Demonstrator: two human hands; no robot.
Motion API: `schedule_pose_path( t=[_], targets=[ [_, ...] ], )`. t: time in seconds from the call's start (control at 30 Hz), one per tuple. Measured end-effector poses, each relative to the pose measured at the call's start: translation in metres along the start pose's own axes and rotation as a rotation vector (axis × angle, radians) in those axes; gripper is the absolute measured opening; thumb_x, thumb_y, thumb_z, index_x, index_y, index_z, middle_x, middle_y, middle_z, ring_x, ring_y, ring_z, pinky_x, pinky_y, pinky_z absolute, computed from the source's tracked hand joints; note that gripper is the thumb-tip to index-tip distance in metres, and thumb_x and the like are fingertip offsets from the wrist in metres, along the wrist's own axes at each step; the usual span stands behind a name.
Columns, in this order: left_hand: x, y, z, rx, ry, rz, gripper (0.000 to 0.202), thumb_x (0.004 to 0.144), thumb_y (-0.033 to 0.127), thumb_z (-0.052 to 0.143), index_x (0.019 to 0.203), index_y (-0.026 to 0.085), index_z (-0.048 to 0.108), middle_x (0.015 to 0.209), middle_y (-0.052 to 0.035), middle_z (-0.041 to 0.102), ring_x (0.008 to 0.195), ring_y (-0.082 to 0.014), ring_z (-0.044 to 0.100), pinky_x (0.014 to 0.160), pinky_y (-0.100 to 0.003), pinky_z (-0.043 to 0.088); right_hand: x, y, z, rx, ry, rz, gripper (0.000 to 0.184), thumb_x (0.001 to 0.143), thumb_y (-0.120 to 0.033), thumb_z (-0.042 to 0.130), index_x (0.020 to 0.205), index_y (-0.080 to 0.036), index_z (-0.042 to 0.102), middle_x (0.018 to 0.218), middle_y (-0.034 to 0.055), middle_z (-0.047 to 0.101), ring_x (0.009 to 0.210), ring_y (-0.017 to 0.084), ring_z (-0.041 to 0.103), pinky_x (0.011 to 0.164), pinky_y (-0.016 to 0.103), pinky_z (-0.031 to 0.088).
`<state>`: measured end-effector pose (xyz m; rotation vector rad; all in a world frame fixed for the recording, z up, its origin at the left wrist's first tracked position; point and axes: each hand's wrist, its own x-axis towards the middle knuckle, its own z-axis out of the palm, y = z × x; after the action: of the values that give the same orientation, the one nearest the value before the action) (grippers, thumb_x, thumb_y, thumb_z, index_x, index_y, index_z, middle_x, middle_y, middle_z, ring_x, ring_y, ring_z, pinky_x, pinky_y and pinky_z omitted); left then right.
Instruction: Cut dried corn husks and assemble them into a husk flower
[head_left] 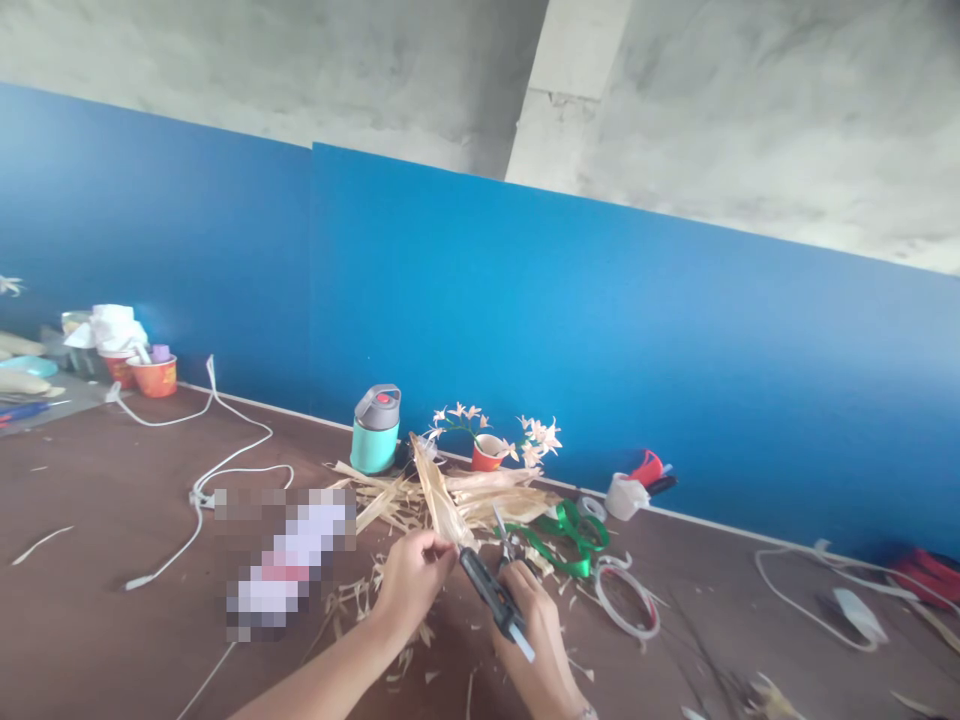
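My left hand pinches the lower end of a long dry corn husk strip that stands up and leans left over the brown table. My right hand is closed round the dark handles of a pair of scissors, whose blades point up toward the husk near my left fingers. A heap of loose husks lies just behind both hands, and small husk scraps are scattered beside my left wrist.
A teal flask and a red cup with husk flowers stand by the blue wall. Green ribbon, a wire ring, a tape roll and white cables lie around. Cups and clutter sit far left.
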<state>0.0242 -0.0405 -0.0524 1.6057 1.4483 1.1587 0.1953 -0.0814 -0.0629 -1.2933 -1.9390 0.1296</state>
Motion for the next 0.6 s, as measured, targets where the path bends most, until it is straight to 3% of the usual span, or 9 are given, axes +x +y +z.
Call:
schedule_pose_path(
  t=[0.4, 0.6],
  targets=[
    [-0.0003, 0.0009, 0.0002, -0.007, 0.016, 0.004, 0.021, 0.070, 0.033, 0.054, 0.060, 0.017, 0.065, 0.062, -0.0019, 0.066, 0.063, -0.0195, 0.058, 0.058, -0.025, 0.037, 0.0012, -0.0010, -0.0007, -0.023, -0.027, 0.025, 0.015, 0.065, -0.009, 0.045, 0.066, -0.021, 0.035, 0.067, -0.0013, 0.044, 0.058, 0.014, 0.044, 0.053, 0.023, 0.029],
    [-0.0006, 0.0032, -0.0010, -0.013, 0.006, -0.003, 0.022, 0.070, 0.033, 0.054, 0.059, 0.017, 0.064, 0.060, -0.0017, 0.065, 0.061, -0.0193, 0.058, 0.057, -0.024, 0.037, -0.0008, -0.0019, -0.0034, -0.010, -0.019, -0.022, 0.014, 0.065, -0.010, 0.044, 0.072, -0.021, 0.040, 0.069, -0.0004, 0.045, 0.060, 0.015, 0.045, 0.054, 0.024, 0.031]
  ],
)
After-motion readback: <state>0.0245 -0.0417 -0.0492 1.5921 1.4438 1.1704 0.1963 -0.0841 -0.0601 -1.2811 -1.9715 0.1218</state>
